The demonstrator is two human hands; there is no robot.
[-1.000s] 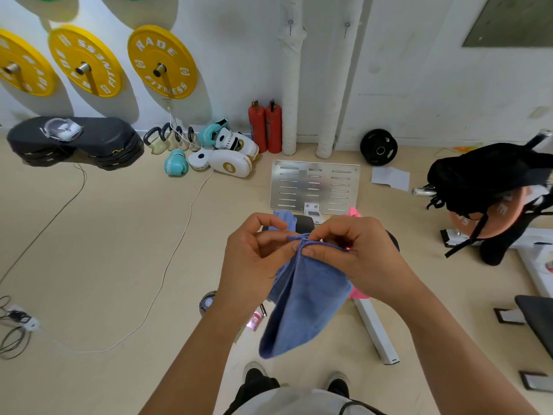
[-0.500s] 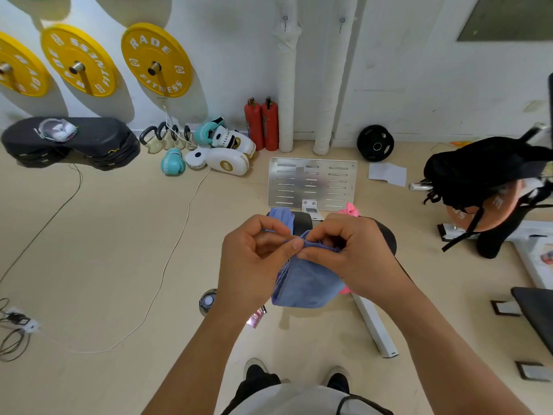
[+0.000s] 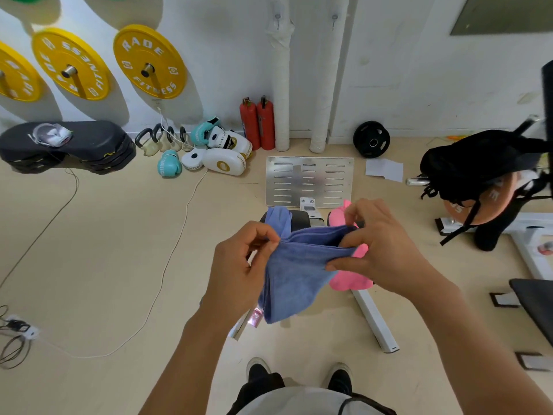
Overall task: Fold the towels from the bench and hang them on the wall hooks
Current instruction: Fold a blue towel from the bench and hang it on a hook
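Note:
A blue towel (image 3: pixel 294 277) hangs folded between my hands above the bench (image 3: pixel 299 218). My left hand (image 3: pixel 239 265) pinches its left top corner. My right hand (image 3: pixel 380 250) pinches the right top corner, thumb and fingers curled on the edge. A pink towel (image 3: pixel 353 277) lies on the bench behind it, partly hidden. A second blue towel (image 3: pixel 279 218) lies on the bench's far end. Two small wall hooks (image 3: pixel 277 19) (image 3: pixel 334 18) show high on the white wall.
A metal plate (image 3: pixel 309 182) lies on the floor beyond the bench. Two red extinguishers (image 3: pixel 258 124), boxing gloves (image 3: pixel 209 148) and kettlebells line the wall. A black bag (image 3: pixel 478 166) sits on equipment at right. A white cable (image 3: pixel 167 265) crosses the floor at left.
My hands have moved apart, spreading the blue towel's top edge wider. The towel hangs flatter now, and the pink towel shows more behind it.

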